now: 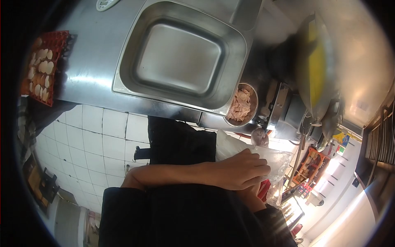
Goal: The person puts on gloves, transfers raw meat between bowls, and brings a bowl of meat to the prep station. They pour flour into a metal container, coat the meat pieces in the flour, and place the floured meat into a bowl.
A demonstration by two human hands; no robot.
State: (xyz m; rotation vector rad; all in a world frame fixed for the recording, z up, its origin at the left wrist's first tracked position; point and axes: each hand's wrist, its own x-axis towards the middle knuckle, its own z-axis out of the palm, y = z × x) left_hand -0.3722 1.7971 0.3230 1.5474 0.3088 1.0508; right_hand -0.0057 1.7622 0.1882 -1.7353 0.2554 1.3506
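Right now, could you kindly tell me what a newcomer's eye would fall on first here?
Probably the large steel pan on the counter, at the top centre. By its lower right corner stands a metal bowl of pale pink, meat-like pieces. Below that, the left hand holds a whitish plastic bag.

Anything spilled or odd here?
No obvious spill. One oddity: the red tray at the picture's far left appears to hold opened eggshells, pale insides showing, rather than only whole eggs.
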